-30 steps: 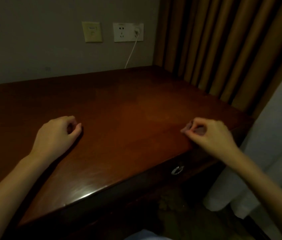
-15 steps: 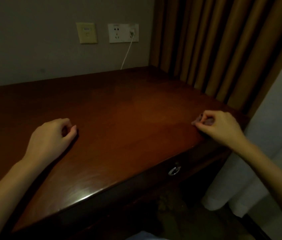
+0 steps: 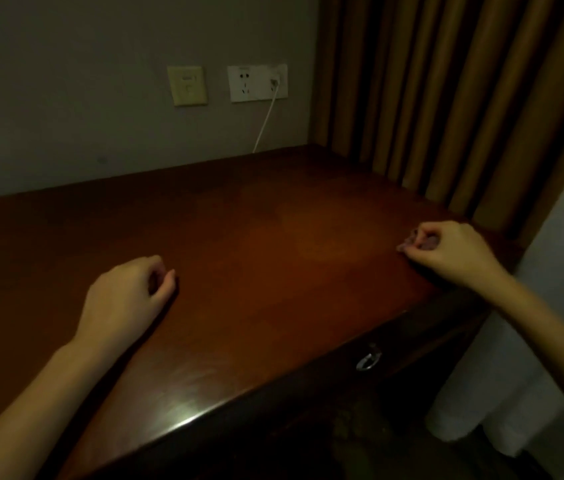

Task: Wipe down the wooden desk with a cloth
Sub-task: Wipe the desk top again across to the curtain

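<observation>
Head view. The dark red-brown polished wooden desk fills the frame; no cloth shows anywhere.

My left hand rests on the top, well left of the silver ring drawer pull, fingers loosely curled and holding nothing.

My right hand lies above and right of that pull, thumb and fingertips pinched. I cannot tell whether they trap anything.

Judgement: get a cloth first, then wipe with a flat palm in overlapping passes toward the pull.
</observation>
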The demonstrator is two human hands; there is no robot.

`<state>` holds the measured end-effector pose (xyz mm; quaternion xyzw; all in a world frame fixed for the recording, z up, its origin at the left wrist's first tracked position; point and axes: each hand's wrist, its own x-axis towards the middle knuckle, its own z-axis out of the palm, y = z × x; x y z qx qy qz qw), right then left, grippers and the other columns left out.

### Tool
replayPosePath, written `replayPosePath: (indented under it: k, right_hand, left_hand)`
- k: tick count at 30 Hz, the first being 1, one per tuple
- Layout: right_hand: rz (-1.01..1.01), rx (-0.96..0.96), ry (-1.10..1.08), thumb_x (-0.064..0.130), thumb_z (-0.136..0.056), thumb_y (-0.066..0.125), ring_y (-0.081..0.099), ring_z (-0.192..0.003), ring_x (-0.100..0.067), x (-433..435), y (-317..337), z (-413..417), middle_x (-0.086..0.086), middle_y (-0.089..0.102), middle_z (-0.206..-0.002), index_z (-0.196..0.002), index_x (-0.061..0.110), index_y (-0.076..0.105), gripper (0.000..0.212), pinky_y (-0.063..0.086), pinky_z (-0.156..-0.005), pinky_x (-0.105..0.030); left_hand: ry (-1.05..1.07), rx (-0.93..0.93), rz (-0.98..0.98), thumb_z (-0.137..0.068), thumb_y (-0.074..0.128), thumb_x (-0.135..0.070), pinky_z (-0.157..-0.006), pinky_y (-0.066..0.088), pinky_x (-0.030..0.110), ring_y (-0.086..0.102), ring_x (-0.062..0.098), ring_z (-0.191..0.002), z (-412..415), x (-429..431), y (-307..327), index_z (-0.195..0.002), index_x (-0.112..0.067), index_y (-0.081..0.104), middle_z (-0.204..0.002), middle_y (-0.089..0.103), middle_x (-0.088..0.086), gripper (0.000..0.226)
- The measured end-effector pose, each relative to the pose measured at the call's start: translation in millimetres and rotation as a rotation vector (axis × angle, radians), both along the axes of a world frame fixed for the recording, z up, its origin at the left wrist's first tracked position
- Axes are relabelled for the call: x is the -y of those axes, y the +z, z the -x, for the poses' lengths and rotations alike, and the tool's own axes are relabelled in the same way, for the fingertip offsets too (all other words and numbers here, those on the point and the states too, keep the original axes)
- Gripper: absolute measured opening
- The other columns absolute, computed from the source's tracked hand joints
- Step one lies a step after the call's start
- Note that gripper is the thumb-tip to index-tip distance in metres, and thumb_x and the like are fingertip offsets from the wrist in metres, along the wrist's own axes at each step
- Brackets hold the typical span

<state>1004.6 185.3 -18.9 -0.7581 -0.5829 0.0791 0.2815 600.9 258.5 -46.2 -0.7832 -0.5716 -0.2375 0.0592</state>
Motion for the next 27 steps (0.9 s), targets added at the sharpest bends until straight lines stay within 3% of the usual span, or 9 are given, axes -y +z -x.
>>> replayPosePath:
  k: [3, 5, 9, 13, 17, 19, 24, 27]
  right_hand:
    - [0.015, 0.078, 0.026, 0.058, -0.062, 0.052, 0.066, -0.090, -0.017, -21.4, 1.9, 32.5, 0.013, 0.071, -0.086, -0.066, 0.044, 0.055, 0.015, 0.054, -0.080, -0.040]
    - [-0.007, 0.037, 0.196, 0.051, -0.064, 0.053, 0.067, -0.085, -0.006, -15.7, -0.8, 66.0, 0.021, 0.070, -0.082, -0.068, 0.052, 0.053, 0.004, 0.056, -0.077, -0.037]
    - [0.024, 0.001, 0.489, 0.026, -0.079, 0.068, 0.065, -0.085, 0.009, 36.6, -2.1, 90.5, 0.026, 0.068, -0.080, -0.061, 0.043, 0.051, 0.031, 0.054, -0.072, -0.021]
    - [-0.009, -0.056, 0.272, 0.017, -0.075, 0.071, 0.067, -0.085, 0.004, 24.9, -2.6, 26.1, 0.022, 0.070, -0.079, -0.061, 0.039, 0.058, 0.029, 0.056, -0.079, -0.036]
    - [-0.014, 0.056, 0.018, 0.041, -0.071, 0.062, 0.066, -0.085, -0.007, -24.1, 4.0, 12.7, 0.022, 0.068, -0.076, -0.061, 0.028, 0.055, 0.017, 0.054, -0.082, -0.040]
    - [-0.019, 0.081, 0.060, 0.050, -0.068, 0.056, 0.066, -0.083, -0.008, -38.3, 3.5, 41.3, 0.018, 0.069, -0.080, -0.063, 0.034, 0.053, 0.017, 0.055, -0.078, -0.037]
    - [-0.010, 0.082, 0.428, 0.030, -0.078, 0.067, 0.064, -0.085, 0.010, 7.8, -5.7, 92.8, 0.026, 0.068, -0.081, -0.061, 0.039, 0.048, 0.028, 0.054, -0.070, -0.020]
    - [-0.007, 0.021, 0.286, 0.022, -0.076, 0.071, 0.066, -0.084, 0.006, 7.5, -9.4, 45.5, 0.024, 0.069, -0.082, -0.060, 0.033, 0.054, 0.026, 0.057, -0.074, -0.032]
  left_hand:
    - [-0.021, -0.011, 0.018, -0.094, 0.053, -0.031, -0.052, 0.047, 0.031, 0.051, 0.010, -0.057, -7.6, -0.6, -0.5, -0.076, -0.019, 0.053, -0.066, 0.052, -0.005, 0.021]
    - [-0.022, -0.017, 0.026, -0.095, 0.052, -0.031, -0.050, 0.044, 0.027, 0.051, 0.010, -0.056, -11.8, -2.0, -1.4, -0.076, -0.018, 0.053, -0.066, 0.053, -0.004, 0.022]
    - [-0.015, -0.036, 0.040, -0.096, 0.051, -0.032, -0.047, 0.033, 0.021, 0.050, 0.009, -0.055, -20.9, -10.5, 0.6, -0.076, -0.017, 0.055, -0.064, 0.053, -0.004, 0.024]
    - [-0.052, -0.034, 0.046, -0.096, 0.050, -0.033, -0.050, 0.043, 0.022, 0.052, 0.007, -0.058, -41.8, -27.6, 0.2, -0.077, -0.019, 0.055, -0.066, 0.053, -0.006, 0.024]
    - [-0.095, 0.003, 0.082, -0.097, 0.049, -0.034, -0.055, 0.044, 0.021, 0.053, 0.006, -0.062, -75.9, -47.7, 1.9, -0.080, -0.020, 0.055, -0.069, 0.054, -0.007, 0.023]
    - [-0.101, 0.023, 0.105, -0.097, 0.048, -0.034, -0.057, 0.046, 0.021, 0.054, 0.006, -0.062, -84.9, -55.3, 3.7, -0.083, -0.020, 0.057, -0.070, 0.055, -0.007, 0.022]
    - [-0.125, 0.049, 0.061, -0.097, 0.049, -0.033, -0.057, 0.049, 0.024, 0.055, 0.008, -0.062, -78.3, -59.6, -1.6, -0.081, -0.018, 0.058, -0.070, 0.056, -0.005, 0.024]
    - [-0.129, 0.035, 0.019, -0.097, 0.048, -0.034, -0.058, 0.049, 0.024, 0.054, 0.007, -0.064, -78.6, -59.8, -4.4, -0.082, -0.019, 0.057, -0.073, 0.056, -0.006, 0.023]
